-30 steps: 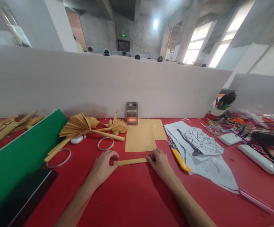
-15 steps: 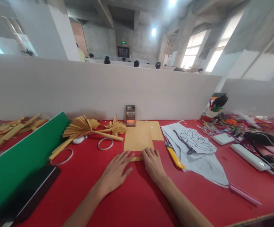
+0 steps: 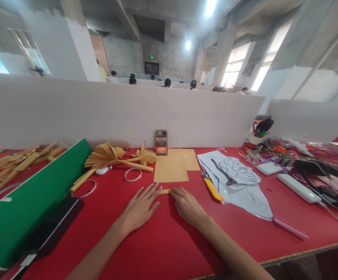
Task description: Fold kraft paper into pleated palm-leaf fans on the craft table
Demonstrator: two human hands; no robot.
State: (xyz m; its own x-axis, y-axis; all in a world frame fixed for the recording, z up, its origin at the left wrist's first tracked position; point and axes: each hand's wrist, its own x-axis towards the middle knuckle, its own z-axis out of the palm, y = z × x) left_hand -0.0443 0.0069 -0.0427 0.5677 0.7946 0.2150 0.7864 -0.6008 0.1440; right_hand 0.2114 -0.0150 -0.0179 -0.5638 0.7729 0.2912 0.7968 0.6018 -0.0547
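On the red table a narrow folded strip of tan paper (image 3: 165,191) lies flat, mostly covered by both hands. My left hand (image 3: 141,206) rests over its left end with the fingers stretched out and the thumb apart. My right hand (image 3: 188,206) presses on the right end, palm down, its fingers extended close together. Just beyond the strip lie tan paper sheets (image 3: 171,171). Pleated tan paper fans (image 3: 104,155) with rolled paper stems lie to the left. A yellow-handled utility knife (image 3: 213,189) lies right of my right hand.
A green board (image 3: 40,194) and a black device (image 3: 56,221) stand at the left. Wire rings (image 3: 133,174) lie near the fans. Printed flower drawings (image 3: 237,171), a white power bank (image 3: 298,188) and tangled craft scraps (image 3: 285,151) occupy the right. A white partition (image 3: 122,112) closes the back.
Both hands went from pinching the strip's ends to lying flat over it, and they moved closer together. Less of the strip shows between them. The view has shifted slightly.
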